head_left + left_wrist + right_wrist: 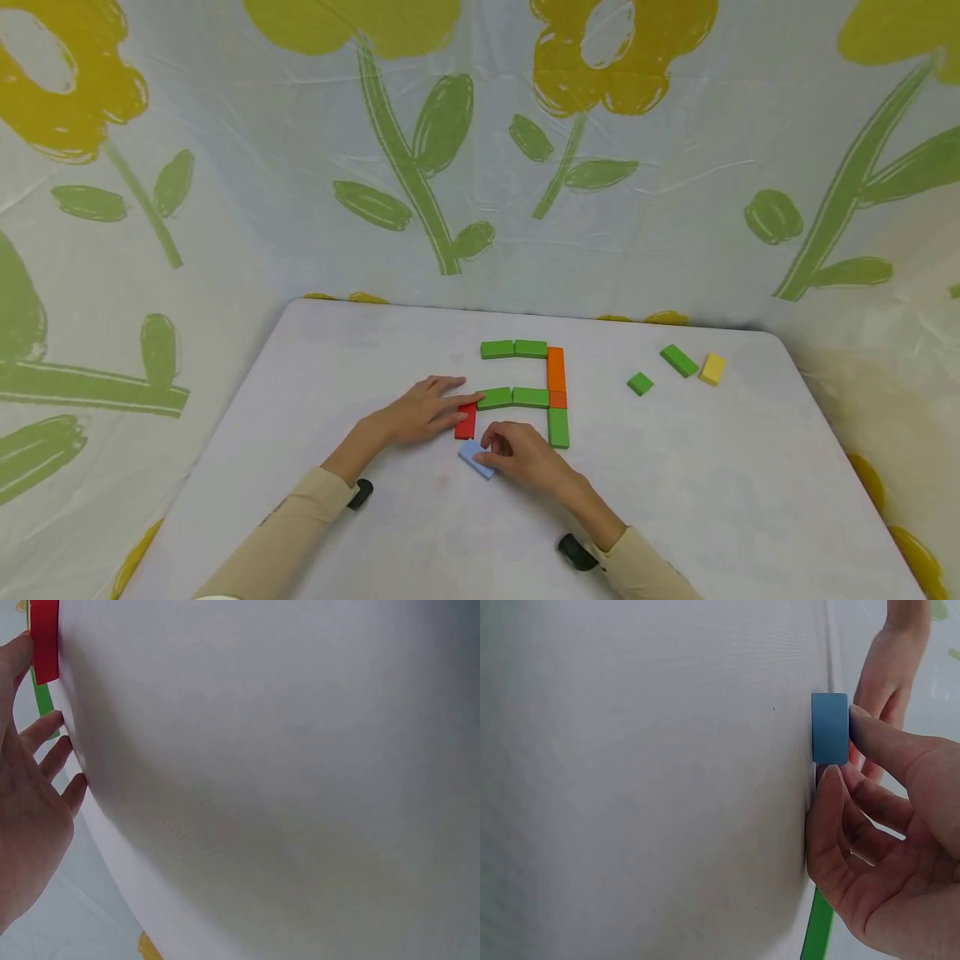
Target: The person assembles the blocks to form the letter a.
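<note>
My left hand (420, 412) lies flat with its fingers spread, fingertips at a red block (465, 425) and the left end of a green block (494, 399). In the left wrist view, the thumb touches the side of the red block (45, 641). Just below it, my right hand (532, 460) holds a light blue block (472, 457) set at a slant close to the red block's near end. The right wrist view has the thumb on top of the blue block (830, 729) and curled fingers at its end.
Green blocks (531, 349) form a row at the back, joined to an orange block (556, 367) and a lower green row (531, 397). Another green block (558, 427) extends toward me. At right lie two loose green blocks (678, 361) and a yellow block (712, 369) on the white table (675, 500).
</note>
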A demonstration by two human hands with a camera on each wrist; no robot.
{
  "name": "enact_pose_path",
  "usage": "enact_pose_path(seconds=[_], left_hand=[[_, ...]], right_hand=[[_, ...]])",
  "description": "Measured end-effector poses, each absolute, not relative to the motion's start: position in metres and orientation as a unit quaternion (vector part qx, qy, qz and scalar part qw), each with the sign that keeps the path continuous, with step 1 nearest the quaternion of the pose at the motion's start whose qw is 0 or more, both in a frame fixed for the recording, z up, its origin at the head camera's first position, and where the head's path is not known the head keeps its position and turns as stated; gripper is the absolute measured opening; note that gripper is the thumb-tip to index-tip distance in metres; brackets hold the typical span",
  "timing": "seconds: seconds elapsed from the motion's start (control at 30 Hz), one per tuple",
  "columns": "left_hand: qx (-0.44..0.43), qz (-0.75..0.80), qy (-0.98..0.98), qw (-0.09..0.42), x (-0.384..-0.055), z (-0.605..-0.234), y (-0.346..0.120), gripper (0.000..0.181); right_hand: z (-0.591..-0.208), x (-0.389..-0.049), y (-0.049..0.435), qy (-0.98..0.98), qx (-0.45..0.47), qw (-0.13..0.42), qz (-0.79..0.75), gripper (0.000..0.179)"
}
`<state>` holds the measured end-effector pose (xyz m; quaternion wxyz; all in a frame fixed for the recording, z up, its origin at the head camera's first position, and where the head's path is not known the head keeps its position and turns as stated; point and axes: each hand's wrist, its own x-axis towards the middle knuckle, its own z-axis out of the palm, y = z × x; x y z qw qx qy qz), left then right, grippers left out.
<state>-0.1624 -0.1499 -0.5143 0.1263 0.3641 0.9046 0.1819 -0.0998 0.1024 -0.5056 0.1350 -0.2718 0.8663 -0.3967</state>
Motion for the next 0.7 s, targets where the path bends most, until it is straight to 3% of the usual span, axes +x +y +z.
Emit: enact_pose_path(seconds=[0.7], left_hand=[[0.362,0.192,0.903,0.128,-0.1611,-0.5139,-0.1486,0.051]], right_hand=[[-0.5014,-0.1006,0.1062,0.860,-0.279,0.147,-0.401,0.017]])
